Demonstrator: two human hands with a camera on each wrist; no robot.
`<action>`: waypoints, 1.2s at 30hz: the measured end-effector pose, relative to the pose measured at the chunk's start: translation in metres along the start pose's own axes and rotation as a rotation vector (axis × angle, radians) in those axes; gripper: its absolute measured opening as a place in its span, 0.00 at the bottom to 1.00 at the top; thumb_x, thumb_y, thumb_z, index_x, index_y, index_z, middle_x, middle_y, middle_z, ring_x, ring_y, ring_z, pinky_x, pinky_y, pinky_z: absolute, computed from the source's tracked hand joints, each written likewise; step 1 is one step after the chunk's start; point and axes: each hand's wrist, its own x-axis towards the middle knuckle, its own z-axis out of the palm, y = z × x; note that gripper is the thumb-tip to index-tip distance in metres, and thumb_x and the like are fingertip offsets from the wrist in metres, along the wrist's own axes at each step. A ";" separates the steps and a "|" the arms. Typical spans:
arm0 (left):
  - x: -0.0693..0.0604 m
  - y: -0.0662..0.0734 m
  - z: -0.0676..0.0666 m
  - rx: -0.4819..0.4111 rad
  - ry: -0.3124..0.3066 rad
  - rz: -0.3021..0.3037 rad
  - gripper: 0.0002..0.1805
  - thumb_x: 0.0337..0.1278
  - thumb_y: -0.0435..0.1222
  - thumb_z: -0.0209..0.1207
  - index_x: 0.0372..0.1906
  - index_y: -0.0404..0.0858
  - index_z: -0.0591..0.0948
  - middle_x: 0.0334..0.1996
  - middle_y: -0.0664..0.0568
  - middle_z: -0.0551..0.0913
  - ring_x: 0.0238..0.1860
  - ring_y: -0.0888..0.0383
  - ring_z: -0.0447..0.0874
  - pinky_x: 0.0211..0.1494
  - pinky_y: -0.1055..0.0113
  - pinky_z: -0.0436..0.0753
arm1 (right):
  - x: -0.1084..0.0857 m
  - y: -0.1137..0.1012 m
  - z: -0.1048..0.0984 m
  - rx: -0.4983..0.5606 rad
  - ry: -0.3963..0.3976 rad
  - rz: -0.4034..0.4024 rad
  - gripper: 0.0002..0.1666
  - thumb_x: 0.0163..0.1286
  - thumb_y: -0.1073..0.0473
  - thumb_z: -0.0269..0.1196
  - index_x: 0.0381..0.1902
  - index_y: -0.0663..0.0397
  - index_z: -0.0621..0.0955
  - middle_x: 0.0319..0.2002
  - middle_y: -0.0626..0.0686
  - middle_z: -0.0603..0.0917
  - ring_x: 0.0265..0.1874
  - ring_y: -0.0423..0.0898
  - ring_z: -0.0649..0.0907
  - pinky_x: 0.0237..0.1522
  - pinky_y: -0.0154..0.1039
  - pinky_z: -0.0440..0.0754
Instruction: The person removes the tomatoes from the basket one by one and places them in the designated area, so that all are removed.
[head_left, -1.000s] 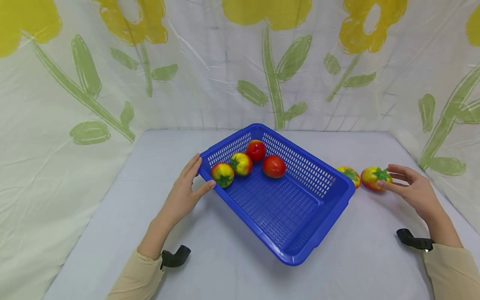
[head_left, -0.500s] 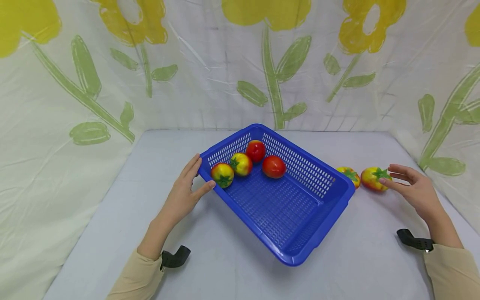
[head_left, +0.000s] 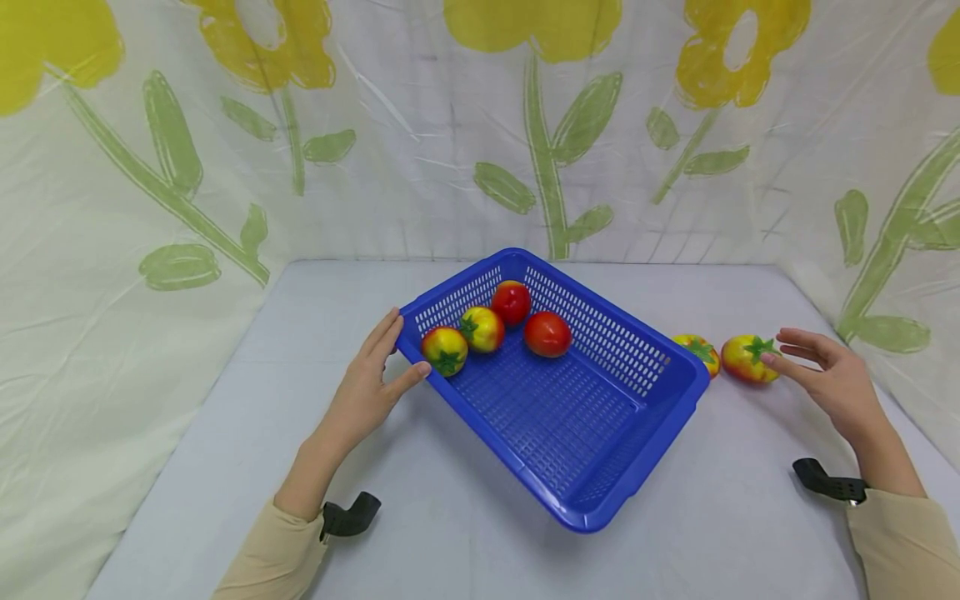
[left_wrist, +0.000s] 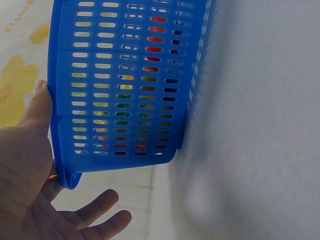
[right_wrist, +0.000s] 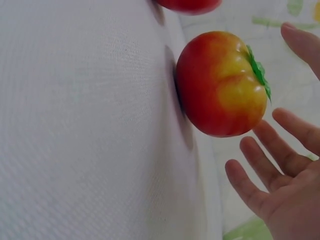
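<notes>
1. Flower-painted white cloth [head_left: 405,192] backs a pale table [head_left: 300,333]; I inspect remotely through the head and wrist views.
2. I find the blue basket [head_left: 540,417] mid-table, set diagonally. Its long axis runs from the table's far-left side toward the near-right.
3. I record the left hand [head_left: 366,379] at the basket's left corner: fingers extended against the rim, thumb laid along it, no clench. My judgement is that this contact steadies the basket rather than lifts it.
4. I count four fruits [head_left: 445,352] inside, grouped toward the short side between the left and far corners. Of these, the fruit nearest the left corner turns its green calyx to the table's near edge; its yellow neighbour [head_left: 483,331] points its own leftward. The two redder ones show no calyx.
5. I locate the outer fruit [head_left: 746,362] on the table, inside the right edge. It is squat, without a clear long axis; its calyx faces up and toward that edge. The half-hidden fruit [head_left: 701,350] sits behind the basket's right corner.
6. I note the right hand [head_left: 838,383] released, fingers spread, grasping nothing. Thumb and fingers appear placed to bracket the outer fruit; whether a fingertip touches it, I cannot tell.
</notes>
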 end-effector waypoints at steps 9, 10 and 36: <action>-0.001 -0.001 -0.001 -0.002 -0.001 -0.005 0.46 0.65 0.53 0.59 0.78 0.37 0.53 0.78 0.53 0.45 0.75 0.47 0.49 0.65 0.47 0.68 | -0.004 -0.010 0.000 0.037 0.037 -0.015 0.38 0.68 0.43 0.65 0.71 0.48 0.69 0.59 0.48 0.73 0.56 0.40 0.71 0.56 0.39 0.73; -0.001 -0.001 -0.001 -0.005 0.000 -0.007 0.46 0.65 0.53 0.59 0.78 0.38 0.53 0.78 0.53 0.45 0.75 0.47 0.49 0.65 0.47 0.68 | -0.005 -0.014 -0.001 0.045 0.044 -0.027 0.37 0.68 0.43 0.65 0.70 0.48 0.70 0.57 0.46 0.74 0.52 0.36 0.72 0.51 0.30 0.74; 0.000 -0.002 0.001 -0.023 0.005 -0.005 0.45 0.66 0.53 0.58 0.78 0.38 0.53 0.78 0.53 0.45 0.75 0.48 0.50 0.64 0.47 0.70 | -0.018 -0.193 0.022 0.156 -0.070 -0.551 0.29 0.62 0.68 0.70 0.62 0.53 0.79 0.60 0.51 0.76 0.55 0.40 0.78 0.49 0.23 0.75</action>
